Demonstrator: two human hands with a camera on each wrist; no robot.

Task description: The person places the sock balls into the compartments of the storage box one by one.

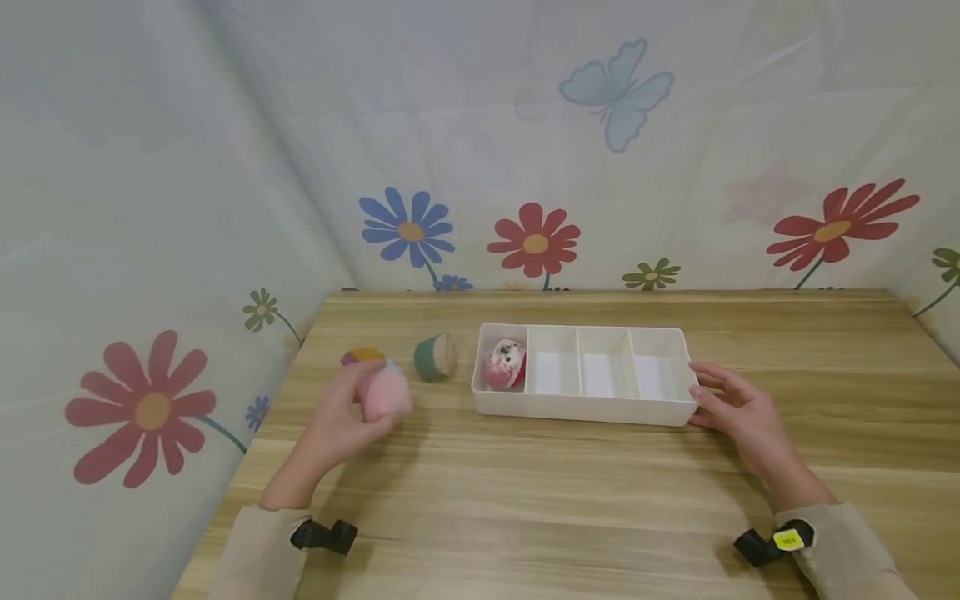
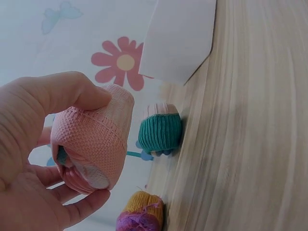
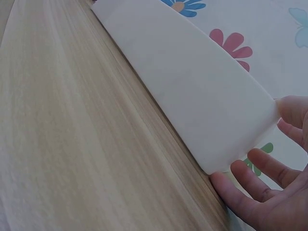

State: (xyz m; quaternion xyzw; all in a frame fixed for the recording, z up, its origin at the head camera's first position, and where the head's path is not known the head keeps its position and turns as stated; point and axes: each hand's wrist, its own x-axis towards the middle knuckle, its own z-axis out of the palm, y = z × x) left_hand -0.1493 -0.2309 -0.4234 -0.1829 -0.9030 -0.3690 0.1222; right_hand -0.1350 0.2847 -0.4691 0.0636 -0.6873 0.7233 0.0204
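My left hand (image 1: 341,417) holds a pink rolled-up sock (image 2: 94,139) between thumb and fingers, above the left side of the table. Near it on the tabletop sits a green rolled-up sock (image 1: 432,358) with a pale end. A yellow and purple rolled-up sock (image 2: 142,211) lies close by, partly covered by the left hand in the head view. To the right stands a long white divided box (image 1: 585,408). Its leftmost compartment contains a pink and white rolled-up sock (image 1: 506,364). With extended fingers, my right hand (image 1: 738,417) touches the box's right end.
The wooden table (image 1: 525,508) meets a pale cloth backdrop (image 1: 465,100) printed with flowers and a butterfly along its back and left edges. Dark camera straps (image 1: 324,535) sit on both wrists.
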